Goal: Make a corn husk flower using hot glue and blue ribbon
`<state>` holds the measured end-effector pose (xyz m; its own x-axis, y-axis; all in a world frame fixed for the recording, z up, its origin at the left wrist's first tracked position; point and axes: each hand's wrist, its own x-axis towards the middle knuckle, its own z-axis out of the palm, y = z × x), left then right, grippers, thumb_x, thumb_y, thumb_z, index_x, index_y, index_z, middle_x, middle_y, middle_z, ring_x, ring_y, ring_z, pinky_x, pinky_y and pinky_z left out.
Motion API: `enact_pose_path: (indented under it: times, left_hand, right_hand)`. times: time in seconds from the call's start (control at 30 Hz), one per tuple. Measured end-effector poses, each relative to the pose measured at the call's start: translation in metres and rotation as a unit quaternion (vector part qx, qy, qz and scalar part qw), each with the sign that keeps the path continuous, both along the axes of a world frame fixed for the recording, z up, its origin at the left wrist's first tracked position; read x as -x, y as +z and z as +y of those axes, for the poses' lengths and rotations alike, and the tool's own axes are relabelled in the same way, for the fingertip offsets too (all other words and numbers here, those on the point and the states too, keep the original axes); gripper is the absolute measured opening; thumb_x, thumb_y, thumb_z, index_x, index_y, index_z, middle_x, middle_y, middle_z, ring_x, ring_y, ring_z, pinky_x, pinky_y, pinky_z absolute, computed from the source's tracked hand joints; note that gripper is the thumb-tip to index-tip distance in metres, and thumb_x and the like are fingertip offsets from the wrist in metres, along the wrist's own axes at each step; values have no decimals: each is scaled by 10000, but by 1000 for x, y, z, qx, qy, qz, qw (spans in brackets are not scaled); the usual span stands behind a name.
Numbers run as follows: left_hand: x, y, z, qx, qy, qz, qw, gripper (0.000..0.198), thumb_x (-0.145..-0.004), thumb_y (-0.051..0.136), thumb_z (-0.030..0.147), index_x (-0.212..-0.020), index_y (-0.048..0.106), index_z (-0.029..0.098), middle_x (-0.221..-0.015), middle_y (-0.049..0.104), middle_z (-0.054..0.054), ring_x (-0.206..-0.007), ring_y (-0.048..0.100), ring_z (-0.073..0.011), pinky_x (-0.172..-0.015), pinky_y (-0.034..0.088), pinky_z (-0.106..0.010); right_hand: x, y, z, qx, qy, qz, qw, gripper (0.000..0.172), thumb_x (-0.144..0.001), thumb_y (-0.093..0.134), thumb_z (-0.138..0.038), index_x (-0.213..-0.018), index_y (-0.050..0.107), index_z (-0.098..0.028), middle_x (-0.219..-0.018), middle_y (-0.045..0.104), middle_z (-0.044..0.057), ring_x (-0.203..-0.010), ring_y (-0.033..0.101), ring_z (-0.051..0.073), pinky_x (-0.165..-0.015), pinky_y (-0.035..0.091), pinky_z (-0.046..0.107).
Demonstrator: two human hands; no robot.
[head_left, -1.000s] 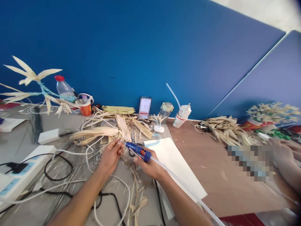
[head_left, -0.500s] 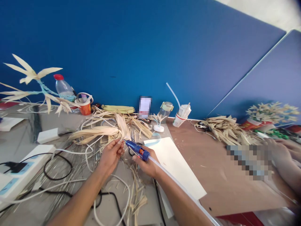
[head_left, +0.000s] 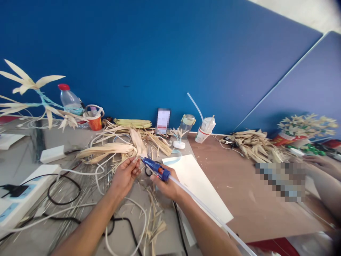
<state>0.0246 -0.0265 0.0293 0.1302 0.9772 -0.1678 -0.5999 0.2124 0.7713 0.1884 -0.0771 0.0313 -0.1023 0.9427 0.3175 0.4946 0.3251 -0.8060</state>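
Note:
My right hand (head_left: 168,183) is closed around a blue hot glue gun (head_left: 156,168), tilted with its nozzle up and to the left. A long translucent glue stick (head_left: 210,210) runs out of the gun's back, over my right forearm. Close by the nozzle, my left hand (head_left: 127,174) pinches its thumb and fingers together. Whatever is between these fingertips is too small to make out. Just beyond both hands lie pale dried corn husks (head_left: 112,151), heaped on the grey table. A sheet of white paper (head_left: 198,188) lies to the right of the gun.
A power strip (head_left: 29,193) and looping cables lie at left, beside thin wires. A husk flower stem (head_left: 42,99) stands near a red-capped bottle (head_left: 70,101). Along the blue partition are a phone (head_left: 163,121), a jar (head_left: 187,123) and a paper cup (head_left: 203,136). Another person's arm (head_left: 325,181) is at right.
The view has shifted slightly, so things sit a little further left. Both hands keep nearly the same pose, with the glue gun's nozzle by my left fingertips. The other person's hand has moved.

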Motion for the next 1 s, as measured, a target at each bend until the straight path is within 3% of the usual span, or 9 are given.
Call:
enact_pose_path:
  times: [0.5,0.8,1.0]
  left_hand:
    - [-1,-7,1,-31,34,31,998,242,-574,815,260,-720,670,133,-551,550,35,-459,409,-45,-442,349,-167]
    - [-1,-2,0,-31,54,37,997,285,-524,837,288,-693,668,132,-539,554,33,-447,397,-46,-443,352,-180]
    - [-1,-2,0,-32,45,32,998,245,-563,816,271,-693,659,136,-553,552,33,-449,394,-44,-440,346,-177]
  right_hand:
    - [2,6,-3,-7,16,-30,999,206,-774,559,-383,-685,487,-212,-617,483,-7,-550,436,134,-521,357,251]
    - [2,7,-3,-5,7,-46,999,226,-773,552,-386,-662,485,-201,-598,475,-10,-534,431,128,-514,353,251]
    - [3,7,-2,-17,7,-48,999,241,-789,546,-395,-666,482,-197,-606,478,-10,-544,437,123,-518,348,242]
